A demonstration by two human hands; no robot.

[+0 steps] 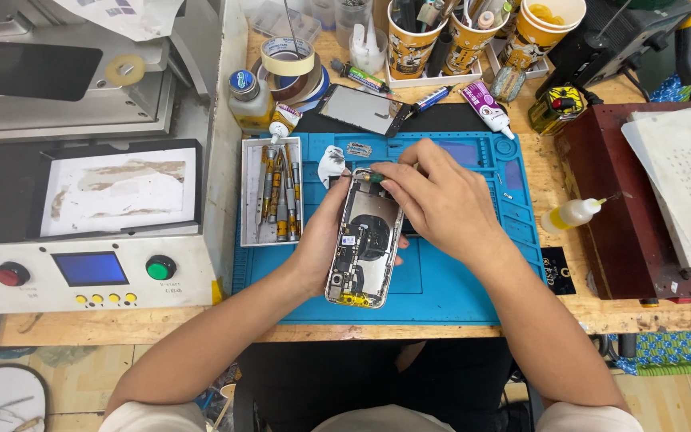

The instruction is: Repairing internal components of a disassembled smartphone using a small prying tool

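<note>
An opened phone (368, 240), its back cover off and its boards and round coil showing, lies tilted in my left hand (319, 244) above a blue work mat (441, 288). My left hand cradles its left edge from below. My right hand (433, 196) pinches a small green-handled tool (371, 177) whose tip touches the top end of the phone. A crumpled white wipe (330, 164) lies just left of the tool tip.
A white tray of screwdrivers (272, 192) sits at the mat's left. Tape rolls (289, 64), a bottle (249, 98), a loose screen (357, 108), cups of tools (473, 32), glue tube (488, 106) stand behind. A machine with buttons (89, 272) is left; a red heating plate (641, 200) and squeeze bottle (571, 214) right.
</note>
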